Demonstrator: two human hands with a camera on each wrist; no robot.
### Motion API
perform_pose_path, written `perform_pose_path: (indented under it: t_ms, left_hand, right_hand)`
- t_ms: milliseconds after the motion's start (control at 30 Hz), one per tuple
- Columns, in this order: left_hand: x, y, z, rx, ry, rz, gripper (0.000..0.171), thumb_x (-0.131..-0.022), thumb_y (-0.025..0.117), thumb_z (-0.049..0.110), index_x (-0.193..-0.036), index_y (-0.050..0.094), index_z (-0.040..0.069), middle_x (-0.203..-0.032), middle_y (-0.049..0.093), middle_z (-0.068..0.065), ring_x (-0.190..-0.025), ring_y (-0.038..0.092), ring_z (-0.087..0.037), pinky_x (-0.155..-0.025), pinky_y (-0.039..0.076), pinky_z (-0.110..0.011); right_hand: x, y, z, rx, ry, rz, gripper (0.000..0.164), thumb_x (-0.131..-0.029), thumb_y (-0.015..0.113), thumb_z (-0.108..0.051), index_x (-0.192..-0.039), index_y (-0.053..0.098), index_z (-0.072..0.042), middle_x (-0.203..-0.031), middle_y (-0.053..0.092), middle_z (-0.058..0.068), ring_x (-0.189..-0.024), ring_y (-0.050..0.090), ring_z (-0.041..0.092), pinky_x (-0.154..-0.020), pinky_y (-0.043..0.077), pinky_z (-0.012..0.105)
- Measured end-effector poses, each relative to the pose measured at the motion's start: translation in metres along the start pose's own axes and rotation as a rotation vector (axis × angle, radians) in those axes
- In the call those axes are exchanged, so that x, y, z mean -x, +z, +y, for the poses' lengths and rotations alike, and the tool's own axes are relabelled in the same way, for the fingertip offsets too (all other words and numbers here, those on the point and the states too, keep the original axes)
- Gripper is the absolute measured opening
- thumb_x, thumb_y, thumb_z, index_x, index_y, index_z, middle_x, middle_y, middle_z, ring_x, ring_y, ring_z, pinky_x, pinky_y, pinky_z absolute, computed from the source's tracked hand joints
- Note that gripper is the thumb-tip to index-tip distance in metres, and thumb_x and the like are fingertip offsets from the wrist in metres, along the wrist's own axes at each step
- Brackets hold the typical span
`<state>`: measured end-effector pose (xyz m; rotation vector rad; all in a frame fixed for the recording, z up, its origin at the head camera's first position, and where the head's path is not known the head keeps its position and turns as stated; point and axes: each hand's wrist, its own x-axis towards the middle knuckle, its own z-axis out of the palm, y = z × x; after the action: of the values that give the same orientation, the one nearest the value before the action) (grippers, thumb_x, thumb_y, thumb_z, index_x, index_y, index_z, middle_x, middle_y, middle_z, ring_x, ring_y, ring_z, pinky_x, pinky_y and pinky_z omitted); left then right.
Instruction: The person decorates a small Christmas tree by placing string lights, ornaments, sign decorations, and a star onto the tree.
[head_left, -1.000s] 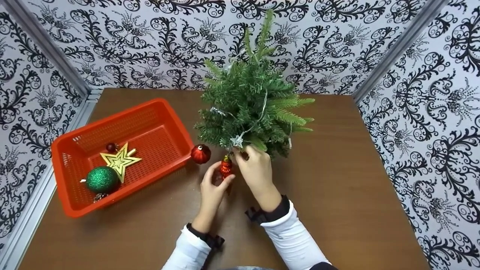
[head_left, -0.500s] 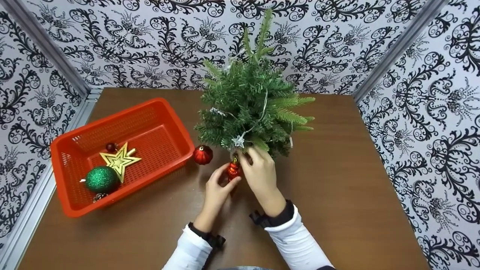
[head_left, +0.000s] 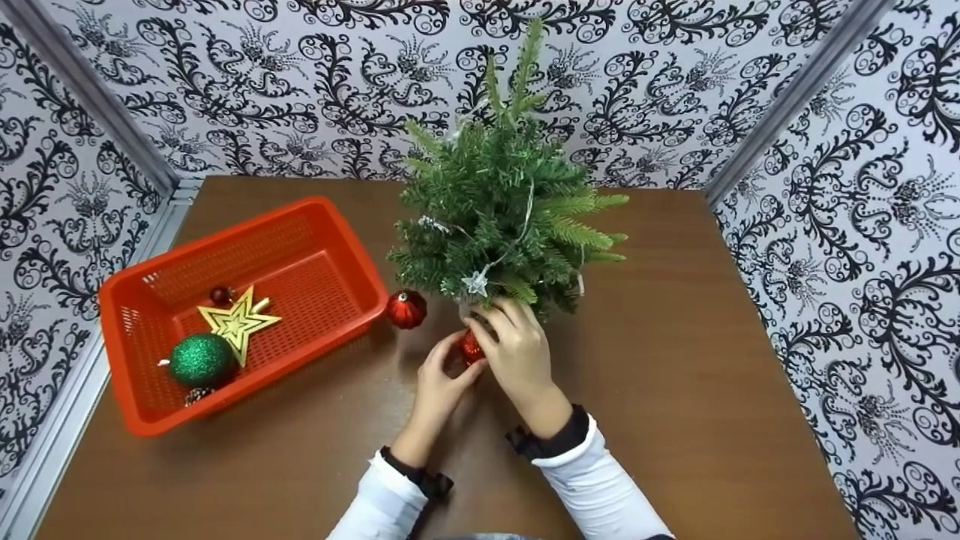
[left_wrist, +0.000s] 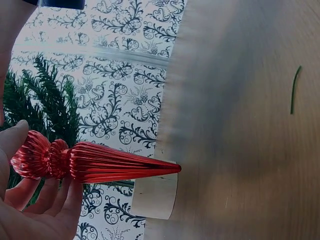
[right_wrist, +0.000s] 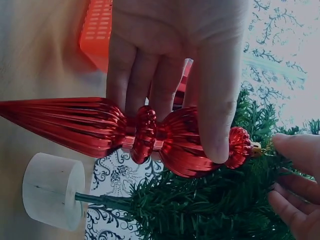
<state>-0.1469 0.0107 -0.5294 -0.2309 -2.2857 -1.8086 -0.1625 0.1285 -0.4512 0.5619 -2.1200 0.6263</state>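
Note:
A long, pointed red Christmas ornament (left_wrist: 115,164) with ribbed, glossy sides is held by my left hand (head_left: 441,386), thumb on one side and fingers on the other. In the right wrist view its gold cap (right_wrist: 256,149) and hanging string face my right hand (right_wrist: 297,175), whose thumb and fingers pinch at the string among green needles. From the head view my right hand covers the ornament's upper part, low at the front of the small Christmas tree (head_left: 495,202). A silver star (head_left: 475,283) on the tree sits just above these fingers.
A ribbed red bauble (head_left: 406,309) hangs left of the hands, by the orange basket (head_left: 244,411). Inside the basket are a green glitter ball (head_left: 201,360), a gold star (head_left: 238,324), a small dark red ball (head_left: 220,295) and a pinecone (head_left: 198,395). The tree has a pale round base (right_wrist: 55,192).
Both hands have shifted slightly right, the left bringing the red ornament closer under the tree's front branches. The right hand now covers more of it, and the hanging red bauble has swung slightly right.

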Motion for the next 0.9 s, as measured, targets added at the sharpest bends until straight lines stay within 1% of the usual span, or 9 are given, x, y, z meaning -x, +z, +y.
perform_pose_path:
  t_ms: [33, 167, 267, 367, 433, 567, 633, 700, 900]
  left_hand:
    - [0.000, 0.000, 0.002, 0.013, -0.005, -0.003, 0.047, -0.073, 0.073, 0.019, -0.113, 0.056, 0.001, -0.110, 0.058, -0.015, -0.094, 0.059, -0.026, -0.080, 0.049, -0.039]
    - [0.001, -0.005, 0.020, 0.047, 0.007, -0.009, 0.045, -0.073, 0.072, 0.012, -0.111, 0.055, -0.004, -0.108, 0.058, -0.019, -0.094, 0.059, -0.031, -0.079, 0.049, -0.042]
    - [0.002, -0.009, 0.034, 0.061, -0.006, -0.014, 0.044, -0.072, 0.072, 0.008, -0.110, 0.055, -0.006, -0.106, 0.059, -0.021, -0.092, 0.059, -0.032, -0.079, 0.048, -0.045]
    - [0.003, -0.009, 0.038, 0.079, -0.036, -0.023, 0.044, -0.073, 0.072, 0.009, -0.111, 0.054, -0.005, -0.106, 0.059, -0.021, -0.092, 0.059, -0.032, -0.080, 0.048, -0.046]
    - [0.004, -0.008, 0.036, 0.089, -0.050, -0.026, 0.044, -0.073, 0.071, 0.008, -0.111, 0.054, -0.005, -0.105, 0.060, -0.021, -0.091, 0.059, -0.031, -0.079, 0.048, -0.045]
    - [0.004, -0.003, 0.015, 0.088, -0.054, -0.021, 0.046, -0.073, 0.072, 0.012, -0.113, 0.055, -0.001, -0.106, 0.060, -0.018, -0.091, 0.060, -0.029, -0.079, 0.049, -0.042]
    - [0.003, -0.001, 0.004, 0.073, -0.042, -0.021, 0.047, -0.073, 0.073, 0.016, -0.114, 0.055, 0.002, -0.106, 0.061, -0.015, -0.091, 0.060, -0.026, -0.078, 0.050, -0.039]
    - [0.003, -0.001, -0.003, 0.045, -0.008, -0.021, 0.048, -0.073, 0.072, 0.020, -0.115, 0.055, 0.004, -0.107, 0.061, -0.012, -0.091, 0.060, -0.023, -0.078, 0.050, -0.036]
    - [0.005, -0.012, -0.008, -0.154, 0.124, -0.022, 0.050, -0.073, 0.072, 0.027, -0.116, 0.055, 0.006, -0.107, 0.062, -0.008, -0.093, 0.059, -0.019, -0.082, 0.047, -0.034]
  right_hand:
    - [0.000, -0.001, 0.001, -0.004, -0.003, 0.012, 0.018, -0.072, 0.072, -0.017, -0.086, 0.069, -0.006, -0.087, 0.063, 0.006, -0.084, 0.057, 0.023, -0.078, 0.048, 0.030]
    - [-0.002, -0.002, 0.002, -0.030, 0.001, 0.063, 0.015, -0.072, 0.072, -0.016, -0.084, 0.069, -0.007, -0.083, 0.065, 0.005, -0.080, 0.058, 0.022, -0.075, 0.049, 0.029]
    - [-0.002, -0.002, 0.003, -0.036, 0.006, 0.081, 0.013, -0.073, 0.072, -0.015, -0.082, 0.068, -0.007, -0.081, 0.065, 0.004, -0.076, 0.059, 0.021, -0.072, 0.049, 0.028]
    - [-0.001, -0.003, 0.004, -0.036, 0.013, 0.084, 0.012, -0.073, 0.072, -0.015, -0.081, 0.068, -0.006, -0.079, 0.064, 0.004, -0.074, 0.059, 0.020, -0.069, 0.049, 0.028]
    - [-0.001, -0.003, 0.004, -0.039, 0.022, 0.085, 0.012, -0.073, 0.072, -0.015, -0.080, 0.067, -0.006, -0.079, 0.064, 0.004, -0.073, 0.059, 0.020, -0.069, 0.049, 0.028]
    - [-0.001, -0.002, 0.003, -0.060, 0.037, 0.088, 0.013, -0.072, 0.073, -0.015, -0.080, 0.067, -0.006, -0.078, 0.063, 0.004, -0.074, 0.059, 0.019, -0.069, 0.050, 0.028]
    - [-0.001, -0.002, 0.002, -0.066, 0.040, 0.092, 0.013, -0.071, 0.074, -0.014, -0.080, 0.067, -0.006, -0.078, 0.063, 0.004, -0.073, 0.059, 0.019, -0.069, 0.050, 0.028]
    - [-0.001, -0.002, 0.002, -0.066, 0.038, 0.093, 0.014, -0.071, 0.074, -0.014, -0.080, 0.068, -0.006, -0.078, 0.063, 0.004, -0.073, 0.059, 0.019, -0.069, 0.050, 0.028]
    - [-0.002, -0.003, 0.003, -0.043, 0.039, 0.099, 0.014, -0.072, 0.073, -0.014, -0.081, 0.067, -0.005, -0.080, 0.064, 0.006, -0.075, 0.060, 0.020, -0.070, 0.050, 0.029]
